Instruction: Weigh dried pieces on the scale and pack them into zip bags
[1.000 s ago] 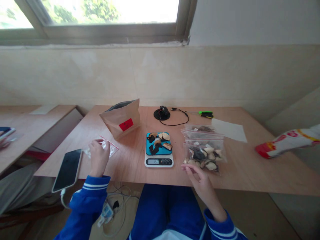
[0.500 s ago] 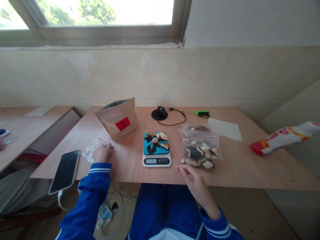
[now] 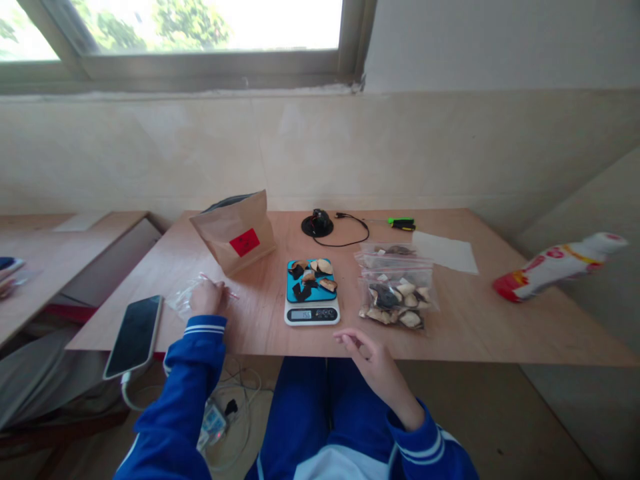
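Note:
On the left of the table, my left hand (image 3: 208, 297) is closed on a clear zip bag (image 3: 181, 300) with a red-edged strip; the hand covers part of it. A kitchen scale (image 3: 313, 315) with a blue top stands in the middle, its display seeming to read 156. Dark and pale dried pieces (image 3: 309, 276), perhaps mushroom, lie on it. Just in front of the scale's right corner hovers my right hand (image 3: 369, 355), fingers loosely extended and holding nothing. Filled zip bags (image 3: 396, 300) of similar pieces lie beyond it to the right.
A brown paper pouch (image 3: 237, 235) with a red label stands open at back left. Behind the scale sits a black round-based device (image 3: 317, 224) with a cable. Also around are a screwdriver (image 3: 401, 223), white paper (image 3: 446, 252), a tilted bottle (image 3: 555, 269) and a charging phone (image 3: 134, 337).
My right hand has shifted left toward the scale's front corner. My left hand has moved slightly over the zip bag, covering more of its strip. The camera view has shifted a little.

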Motion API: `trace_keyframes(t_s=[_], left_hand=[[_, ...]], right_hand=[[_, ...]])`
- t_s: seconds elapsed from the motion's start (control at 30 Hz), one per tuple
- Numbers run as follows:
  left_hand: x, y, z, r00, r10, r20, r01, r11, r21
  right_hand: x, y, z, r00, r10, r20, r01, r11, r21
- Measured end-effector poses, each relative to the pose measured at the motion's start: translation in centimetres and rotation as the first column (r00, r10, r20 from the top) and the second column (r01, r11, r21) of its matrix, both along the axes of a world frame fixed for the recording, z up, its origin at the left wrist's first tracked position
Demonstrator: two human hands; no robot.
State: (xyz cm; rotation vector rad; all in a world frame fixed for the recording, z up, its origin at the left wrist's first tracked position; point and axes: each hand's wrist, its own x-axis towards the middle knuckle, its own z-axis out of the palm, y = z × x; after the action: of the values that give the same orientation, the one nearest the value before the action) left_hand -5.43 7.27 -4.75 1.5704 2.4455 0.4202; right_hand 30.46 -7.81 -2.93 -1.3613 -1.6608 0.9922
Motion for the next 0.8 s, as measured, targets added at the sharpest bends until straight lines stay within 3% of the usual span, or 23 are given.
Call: trace_keyframes(t_s=[0.13,0.2,0.27,0.37,0.47,0.6,0.8], left_hand=[[2.1,-4.3,1.4,0.992,-0.028,0.123,0.034,0.998,-0.045],[4.2,-7.2,3.1,0.976,-0.086,0.202,0.092,0.996,-0.019],[6.7,-9.7,5.5,0.919,-0.226,0.323,0.198,0.973,0.116],[10.6,-11.6,9.2,0.777,-0.492,0.393,0.385,0.865,0.322],[13.6,-11.7,11.2,0.655,-0.646,0.392,0.474,0.755,0.453],[15.5,-11.3,11.0,0.607,-0.687,0.399,0.432,0.707,0.56],[17.4,-11.9,9.6,0.625,-0.628,0.465,0.335,0.753,0.567]], right_hand=[[-0.3,0.1,0.7,0.998,0.016,-0.063,-0.018,1.0,-0.026],[-0.9,0.6,1.7,0.989,0.043,-0.14,-0.046,0.999,-0.015],[-1.9,1.3,3.1,0.968,0.074,-0.238,-0.073,0.997,0.015],[-4.3,2.8,5.6,0.923,0.12,-0.366,-0.103,0.992,0.067],[-6.3,3.9,7.4,0.886,0.174,-0.43,-0.122,0.982,0.145],[-6.9,4.3,7.6,0.869,0.127,-0.478,-0.028,0.978,0.208],[-6.5,3.3,6.5,0.86,0.012,-0.509,0.102,0.975,0.196]])
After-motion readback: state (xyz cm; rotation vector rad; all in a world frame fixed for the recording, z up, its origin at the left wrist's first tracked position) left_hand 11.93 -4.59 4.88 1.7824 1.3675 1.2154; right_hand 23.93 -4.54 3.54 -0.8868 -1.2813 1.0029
